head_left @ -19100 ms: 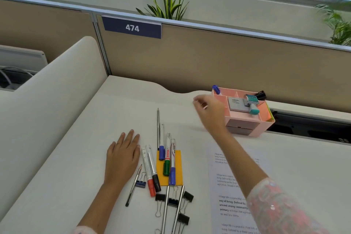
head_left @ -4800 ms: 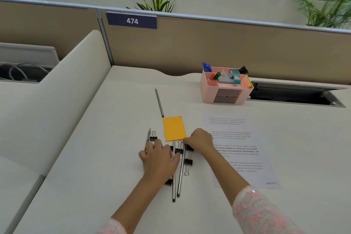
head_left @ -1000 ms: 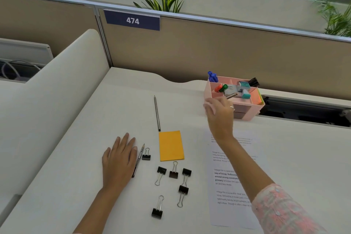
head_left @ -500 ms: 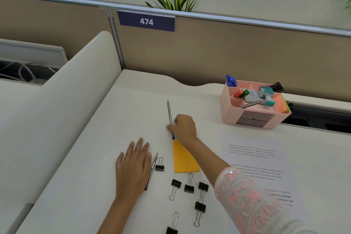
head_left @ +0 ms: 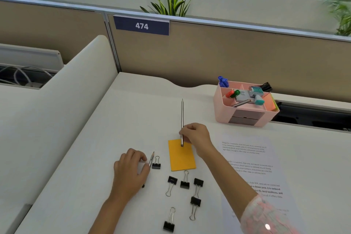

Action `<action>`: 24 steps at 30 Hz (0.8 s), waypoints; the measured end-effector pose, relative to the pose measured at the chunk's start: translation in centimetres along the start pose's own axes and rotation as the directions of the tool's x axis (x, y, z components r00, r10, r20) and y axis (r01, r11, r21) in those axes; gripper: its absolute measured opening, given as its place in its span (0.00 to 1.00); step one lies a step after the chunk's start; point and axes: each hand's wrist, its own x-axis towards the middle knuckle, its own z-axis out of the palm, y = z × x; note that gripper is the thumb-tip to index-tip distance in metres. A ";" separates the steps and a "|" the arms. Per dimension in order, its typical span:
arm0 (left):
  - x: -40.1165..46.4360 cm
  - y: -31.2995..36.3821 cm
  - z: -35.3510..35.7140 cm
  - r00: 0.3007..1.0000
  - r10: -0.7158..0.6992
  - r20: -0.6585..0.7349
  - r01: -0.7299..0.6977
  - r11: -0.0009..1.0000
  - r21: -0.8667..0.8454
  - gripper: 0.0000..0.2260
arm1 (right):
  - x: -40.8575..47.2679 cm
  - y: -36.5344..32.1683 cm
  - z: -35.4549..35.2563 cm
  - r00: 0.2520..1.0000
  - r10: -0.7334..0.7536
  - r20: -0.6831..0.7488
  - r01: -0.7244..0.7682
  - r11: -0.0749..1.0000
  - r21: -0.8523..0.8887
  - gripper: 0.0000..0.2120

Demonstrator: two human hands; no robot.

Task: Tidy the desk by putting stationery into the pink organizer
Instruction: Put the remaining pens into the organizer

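Note:
The pink organizer (head_left: pixel 226 107) stands at the desk's back right, holding markers, a stamp and sticky notes. My right hand (head_left: pixel 196 136) pinches a long grey pencil (head_left: pixel 182 114) near its lower end, over the top edge of an orange sticky pad (head_left: pixel 182 157). My left hand (head_left: pixel 131 169) is curled beside a short pencil (head_left: pixel 152 158), fingertips touching it. Several black binder clips (head_left: pixel 185 182) lie scattered on the desk below the pad, one (head_left: pixel 156 163) right next to the short pencil.
A printed paper sheet (head_left: pixel 250 169) lies to the right under my right forearm. A curved white divider (head_left: pixel 57 112) borders the desk on the left, and a beige partition (head_left: pixel 228 55) on the far side. A cable slot (head_left: pixel 311 118) opens behind the organizer.
My right hand has closed on the long pencil and drawn it back over the orange pad. My left hand went from flat to curled against the short pencil.

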 end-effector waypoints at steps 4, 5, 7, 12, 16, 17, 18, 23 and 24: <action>-0.1 -0.6 -0.6 0.992 0.009 0.124 -0.005 1.000 -0.031 0.12 | -3.0 0.7 -1.9 0.998 0.029 0.054 -0.034 0.994 0.104 0.11; -0.1 -0.7 -0.7 0.989 0.016 0.146 -0.014 1.000 -0.019 0.13 | -3.8 0.8 -2.3 0.998 0.023 0.065 -0.030 0.994 0.106 0.12; -0.1 -0.7 -0.9 0.985 0.018 0.170 -0.020 1.000 0.010 0.15 | -5.5 1.2 -3.2 0.997 0.015 0.082 -0.024 0.993 0.116 0.12; -0.5 0.1 -0.9 0.991 -0.067 0.112 0.057 0.994 0.091 0.12 | -9.5 2.0 -5.1 0.995 0.004 0.101 -0.014 0.995 0.098 0.10; -1.0 1.6 -1.3 0.979 -0.183 0.094 0.169 0.976 0.140 0.07 | -12.3 3.4 -6.3 0.994 0.032 0.104 -0.042 0.995 0.090 0.10; -1.0 2.0 -1.4 0.972 -0.211 0.098 0.198 0.972 0.128 0.07 | -12.9 3.9 -6.5 0.994 0.040 0.104 -0.050 0.994 0.100 0.10; -0.9 2.7 -1.6 0.963 -0.244 0.113 0.234 0.967 0.097 0.06 | -13.6 4.3 -6.7 0.994 0.046 0.103 -0.057 0.992 0.109 0.10; -2.4 8.4 -2.1 0.915 -0.315 0.250 0.389 0.850 -0.354 0.07 | -16.1 5.5 -6.9 0.994 0.045 0.101 -0.060 0.986 0.156 0.10; -2.9 9.8 -1.8 0.896 -0.326 0.301 0.433 0.790 -0.434 0.09 | -16.5 5.6 -6.9 0.994 0.039 0.102 -0.055 0.986 0.160 0.10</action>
